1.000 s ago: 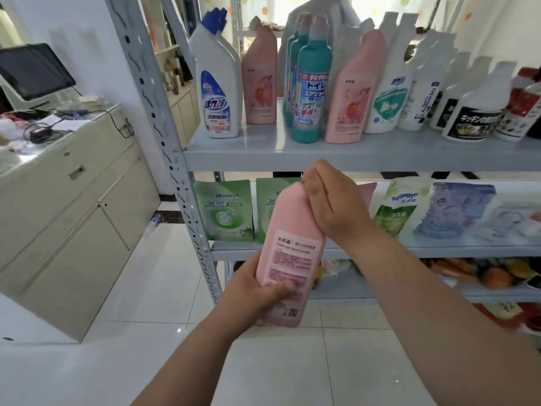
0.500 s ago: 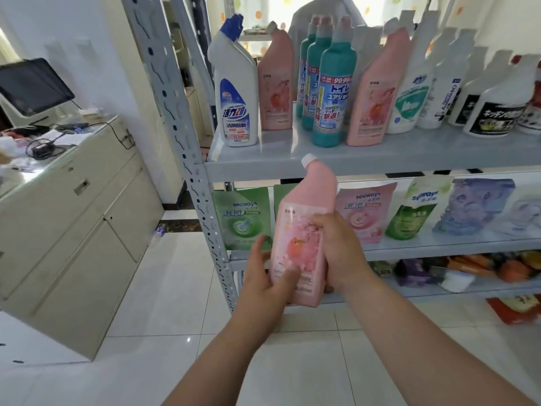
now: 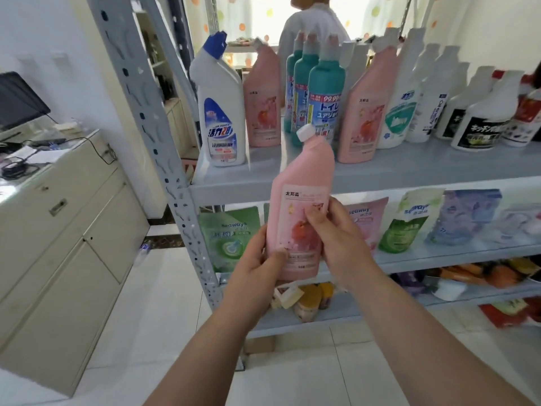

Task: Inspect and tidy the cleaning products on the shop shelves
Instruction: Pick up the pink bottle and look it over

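Observation:
I hold a pink bottle (image 3: 301, 183) with a white angled cap upright in front of the grey shelf (image 3: 409, 168), its front label facing me. My left hand (image 3: 257, 262) grips its lower left side, thumb across the bottom of the label. My right hand (image 3: 336, 235) grips its right side, fingers curled over the label. On the shelf stand a white bottle with a blue cap (image 3: 219, 112), two more pink bottles (image 3: 263, 98) (image 3: 366, 112), teal bottles (image 3: 325, 92) and several white spray bottles (image 3: 480, 112).
Refill pouches (image 3: 231, 235) stand on the shelf below, mixed items on lower shelves. The perforated metal upright (image 3: 164, 159) runs at the left. A beige counter (image 3: 58, 218) with a screen and cables stands further left. A person (image 3: 310, 27) stands behind the shelves.
The bottle went from back label to front label facing me. My right hand left the cap and moved down to the bottle's right side. The bottle rose towards the shelf.

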The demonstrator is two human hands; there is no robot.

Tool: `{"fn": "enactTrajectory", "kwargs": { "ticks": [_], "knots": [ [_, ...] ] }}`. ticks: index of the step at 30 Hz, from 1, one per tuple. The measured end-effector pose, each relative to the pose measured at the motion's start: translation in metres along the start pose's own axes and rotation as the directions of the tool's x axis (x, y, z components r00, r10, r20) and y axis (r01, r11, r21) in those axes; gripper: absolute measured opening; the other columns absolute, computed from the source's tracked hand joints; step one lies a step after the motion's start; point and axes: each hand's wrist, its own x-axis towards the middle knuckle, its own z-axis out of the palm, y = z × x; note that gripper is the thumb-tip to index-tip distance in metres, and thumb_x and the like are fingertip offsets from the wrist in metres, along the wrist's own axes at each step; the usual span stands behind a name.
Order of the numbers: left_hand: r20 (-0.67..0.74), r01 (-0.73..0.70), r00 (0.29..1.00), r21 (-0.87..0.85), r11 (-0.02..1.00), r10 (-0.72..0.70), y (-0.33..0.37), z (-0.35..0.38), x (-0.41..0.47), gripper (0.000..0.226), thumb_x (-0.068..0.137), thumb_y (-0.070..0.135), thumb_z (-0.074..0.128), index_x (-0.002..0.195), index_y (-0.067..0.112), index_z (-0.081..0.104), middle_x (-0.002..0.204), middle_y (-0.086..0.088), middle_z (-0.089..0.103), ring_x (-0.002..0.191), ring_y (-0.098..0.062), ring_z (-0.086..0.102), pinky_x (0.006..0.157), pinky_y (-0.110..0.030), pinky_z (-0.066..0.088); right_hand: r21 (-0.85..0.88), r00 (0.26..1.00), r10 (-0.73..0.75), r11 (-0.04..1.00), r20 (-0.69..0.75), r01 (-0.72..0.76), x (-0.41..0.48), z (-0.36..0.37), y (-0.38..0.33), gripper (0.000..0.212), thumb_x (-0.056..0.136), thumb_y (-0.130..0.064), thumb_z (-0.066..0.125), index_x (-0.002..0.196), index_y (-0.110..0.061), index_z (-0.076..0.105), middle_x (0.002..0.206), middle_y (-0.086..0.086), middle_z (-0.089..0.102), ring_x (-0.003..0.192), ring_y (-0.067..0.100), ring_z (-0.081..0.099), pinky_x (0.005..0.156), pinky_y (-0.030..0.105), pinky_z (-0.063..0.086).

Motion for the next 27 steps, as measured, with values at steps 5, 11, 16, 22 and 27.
{"fn": "enactTrajectory", "kwargs": {
  "ticks": [5,11,16,22,27],
  "knots": [
    [-0.018,-0.138,0.989,0.271,0.953,0.148,0.038,0.008,0.062,0.052,0.103,0.04,0.05,0.153,0.04,0.036,0.126,0.02,0.063,0.107,0.001,0.066,0.095,-0.034,0.057,-0.033,0.99,-0.134,0.991,-0.05,0.132,0.044,-0.019,-0.03,0.033,0.08,-0.056,0.077,0.107,-0.039,0.066,0.114,-0.001,0.075,0.107,0.022,0.072,0.095,0.054,0.057],
    [-0.087,-0.31,0.893,0.591,0.744,0.441,0.104,0.013,0.159,0.062,0.099,0.029,0.056,0.155,0.026,0.03,0.143,0.0,0.047,0.128,-0.016,0.053,0.109,-0.04,0.047,0.019,0.974,-0.226,0.974,-0.037,0.226,0.088,-0.037,-0.055,0.032,0.079,-0.046,0.071,0.11,-0.04,0.065,0.114,-0.009,0.075,0.106,0.013,0.072,0.092,0.045,0.057],
    [-0.119,-0.243,0.819,0.814,0.527,0.561,0.161,0.031,0.227,0.055,0.1,0.012,0.054,0.151,0.009,0.033,0.151,-0.015,0.039,0.136,-0.03,0.042,0.103,-0.035,0.039,-0.02,0.954,-0.297,0.955,-0.029,0.297,0.117,-0.039,-0.066,0.038,0.081,-0.051,0.07,0.114,-0.034,0.063,0.111,-0.01,0.075,0.103,0.01,0.073,0.087,0.038,0.059],
    [-0.012,-0.016,0.876,0.998,0.054,0.482,0.169,0.028,0.295,0.051,0.101,0.009,0.046,0.149,0.003,0.03,0.164,-0.017,0.007,0.15,-0.042,0.005,0.118,-0.056,0.025,-0.012,0.945,-0.323,0.946,0.055,0.324,0.134,-0.044,-0.067,0.039,0.078,-0.045,0.068,0.114,-0.03,0.063,0.106,-0.01,0.077,0.097,0.01,0.074,0.076,0.027,0.06],
    [-0.082,0.015,0.868,0.99,0.138,0.49,0.171,0.028,0.304,0.071,0.099,0.012,0.053,0.158,0.006,0.015,0.16,-0.022,0.021,0.143,-0.046,0.027,0.118,-0.057,0.026,-0.001,0.941,-0.331,0.943,0.076,0.332,0.144,-0.045,-0.062,0.027,0.089,-0.043,0.069,0.113,-0.033,0.063,0.11,-0.007,0.076,0.103,0.013,0.073,0.082,0.031,0.06]
  ]
}}
